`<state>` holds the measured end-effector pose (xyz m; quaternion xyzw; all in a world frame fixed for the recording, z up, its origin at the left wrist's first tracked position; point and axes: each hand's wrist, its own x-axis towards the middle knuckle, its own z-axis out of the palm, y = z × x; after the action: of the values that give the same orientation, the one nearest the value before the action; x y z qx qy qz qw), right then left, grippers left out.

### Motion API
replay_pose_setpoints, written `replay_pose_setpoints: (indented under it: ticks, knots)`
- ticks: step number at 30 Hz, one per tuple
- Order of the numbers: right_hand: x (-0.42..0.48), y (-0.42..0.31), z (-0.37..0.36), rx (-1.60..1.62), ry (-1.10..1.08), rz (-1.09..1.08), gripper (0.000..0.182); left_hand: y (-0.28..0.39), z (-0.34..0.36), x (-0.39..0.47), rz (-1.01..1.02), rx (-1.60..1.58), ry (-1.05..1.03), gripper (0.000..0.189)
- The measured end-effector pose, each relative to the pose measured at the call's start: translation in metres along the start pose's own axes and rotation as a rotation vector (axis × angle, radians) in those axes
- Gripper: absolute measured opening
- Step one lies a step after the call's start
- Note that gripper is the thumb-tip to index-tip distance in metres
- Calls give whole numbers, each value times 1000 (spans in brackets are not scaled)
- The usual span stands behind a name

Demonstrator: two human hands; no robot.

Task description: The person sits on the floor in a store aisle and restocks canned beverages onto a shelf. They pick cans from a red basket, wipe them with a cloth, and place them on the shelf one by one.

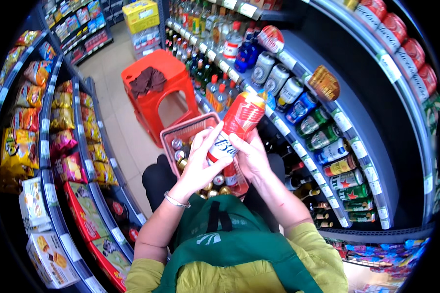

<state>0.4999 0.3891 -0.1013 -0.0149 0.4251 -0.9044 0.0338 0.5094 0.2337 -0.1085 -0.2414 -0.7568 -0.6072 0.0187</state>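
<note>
A tall red and white Budweiser beer can [244, 112] is held tilted in front of me, its gold end pointing up and to the right. My left hand [204, 157] grips its lower end, thumb across the white band. Around the upper side my right hand [252, 154] supports it, thumb on the red part. Below both hands stands a pink plastic shopping basket [167, 143] with several cans and gold-capped bottles [212, 193] inside. My forearms and the can hide part of its contents.
To the right, a shelf [308, 161] holds a row of beer cans [321, 136], with liquor bottles [205, 25] farther back. A red plastic stool [165, 62] bearing a dark cloth [148, 80] stands beyond the basket. Snack bags [20, 148] fill the left shelves.
</note>
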Motion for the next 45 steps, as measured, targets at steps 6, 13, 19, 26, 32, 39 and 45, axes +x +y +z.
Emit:
replay_pose_setpoints:
  ticks: [6, 13, 19, 26, 32, 39, 45]
  knots:
    - [70, -121, 5, -1099, -19, -913, 72, 54, 4, 128, 276, -74, -29, 72]
    - [167, -212, -33, -1222, 246, -1124, 74, 61, 25, 271, 216, 172, -21, 70]
    - [240, -222, -67, -1198, 423, -949, 76, 12, 51, 340, 5, 236, -1, 74]
    - [267, -230, -60, -1095, 417, -640, 64, -23, 62, 378, 34, 271, 41, 81]
    - [291, -226, -56, -1058, 409, -575, 64, -83, 52, 409, 115, -50, 70, 50]
    - [299, -225, -63, -1110, 471, -573, 67, -75, 68, 404, 80, -174, 138, 47]
    - [302, -217, -69, -1196, 480, -567, 68, -83, 68, 405, 90, -81, 171, 51]
